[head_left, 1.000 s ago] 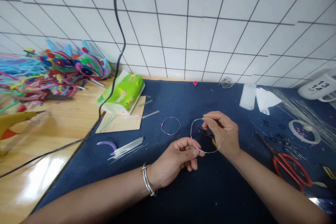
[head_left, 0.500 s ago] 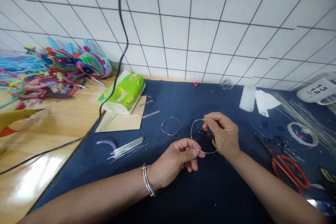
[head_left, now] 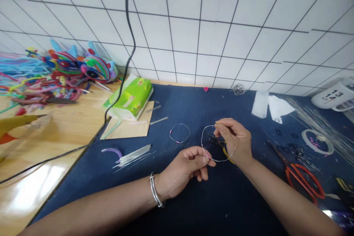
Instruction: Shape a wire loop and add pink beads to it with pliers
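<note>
Beaded wire (head_left: 219,161): curved between both hands, above the dark blue mat (head_left: 238,199); pink beads (head_left: 207,156) at the left fingertips.
Left hand (head_left: 188,166): thumb and index finger clamped on the wire at the beads; exact contact partly hidden.
Right hand (head_left: 238,140): thumb and index fingertip pinched together on the upper end.
Lower strand: apparently loose-ended, passing in front of the right palm; possible snag on skin during a turn.
Bead loss: possible after loosening the left pinch with the strand tilted downward.
Kinking: likely from uneven pull between the two pinches.
Pliers (head_left: 226,152): partly behind the right hand; cannot tell whether gripped; possible catching of the strand.
Second loop (head_left: 178,142): flat on the mat, near the left hand; bending possible under a lowered wrist.
</note>
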### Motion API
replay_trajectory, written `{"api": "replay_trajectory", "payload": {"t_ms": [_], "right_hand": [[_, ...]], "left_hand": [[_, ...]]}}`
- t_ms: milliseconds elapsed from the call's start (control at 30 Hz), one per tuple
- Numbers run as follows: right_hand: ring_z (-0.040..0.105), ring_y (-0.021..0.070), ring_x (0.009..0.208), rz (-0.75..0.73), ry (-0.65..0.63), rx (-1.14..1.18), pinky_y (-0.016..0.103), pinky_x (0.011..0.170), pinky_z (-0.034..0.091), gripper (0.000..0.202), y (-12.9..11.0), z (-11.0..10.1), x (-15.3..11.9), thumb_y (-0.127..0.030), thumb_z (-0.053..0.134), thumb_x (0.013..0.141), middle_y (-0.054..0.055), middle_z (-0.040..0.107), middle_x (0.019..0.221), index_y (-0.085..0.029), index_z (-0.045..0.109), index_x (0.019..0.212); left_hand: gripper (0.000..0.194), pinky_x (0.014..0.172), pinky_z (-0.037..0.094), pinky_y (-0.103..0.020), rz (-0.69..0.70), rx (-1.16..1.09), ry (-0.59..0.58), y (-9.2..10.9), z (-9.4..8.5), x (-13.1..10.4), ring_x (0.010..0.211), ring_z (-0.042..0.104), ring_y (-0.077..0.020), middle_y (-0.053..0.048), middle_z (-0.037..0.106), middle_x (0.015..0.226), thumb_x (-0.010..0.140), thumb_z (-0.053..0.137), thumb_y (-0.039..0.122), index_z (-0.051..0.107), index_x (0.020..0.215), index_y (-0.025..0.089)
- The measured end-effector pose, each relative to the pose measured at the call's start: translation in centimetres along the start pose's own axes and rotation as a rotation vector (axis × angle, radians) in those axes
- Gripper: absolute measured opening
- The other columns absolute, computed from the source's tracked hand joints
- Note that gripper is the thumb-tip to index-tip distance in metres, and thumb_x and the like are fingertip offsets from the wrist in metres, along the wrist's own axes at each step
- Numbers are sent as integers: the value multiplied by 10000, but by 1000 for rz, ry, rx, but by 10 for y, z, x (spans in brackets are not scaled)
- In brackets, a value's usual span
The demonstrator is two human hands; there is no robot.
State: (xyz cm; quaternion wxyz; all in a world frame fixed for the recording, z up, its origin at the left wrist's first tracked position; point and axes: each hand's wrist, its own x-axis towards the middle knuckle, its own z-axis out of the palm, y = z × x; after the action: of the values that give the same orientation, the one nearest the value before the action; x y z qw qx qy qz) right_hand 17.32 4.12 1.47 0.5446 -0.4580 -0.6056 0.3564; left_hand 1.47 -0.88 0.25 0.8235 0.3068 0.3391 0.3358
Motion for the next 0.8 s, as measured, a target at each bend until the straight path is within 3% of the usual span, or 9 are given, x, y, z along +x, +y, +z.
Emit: {"api": "replay_trajectory", "payload": {"t_ms": [800], "right_hand": [[547, 88, 608, 8, -14, 8, 250, 574, 461, 100, 1, 1, -1, -253, 546, 810, 1, 579, 790, -197, 620, 846]], "left_hand": [[112, 493, 356, -189, 10, -29, -8, 0, -2, 0, 527, 539, -64, -60, 630, 846, 804, 569, 232, 531, 853, 139]]}}
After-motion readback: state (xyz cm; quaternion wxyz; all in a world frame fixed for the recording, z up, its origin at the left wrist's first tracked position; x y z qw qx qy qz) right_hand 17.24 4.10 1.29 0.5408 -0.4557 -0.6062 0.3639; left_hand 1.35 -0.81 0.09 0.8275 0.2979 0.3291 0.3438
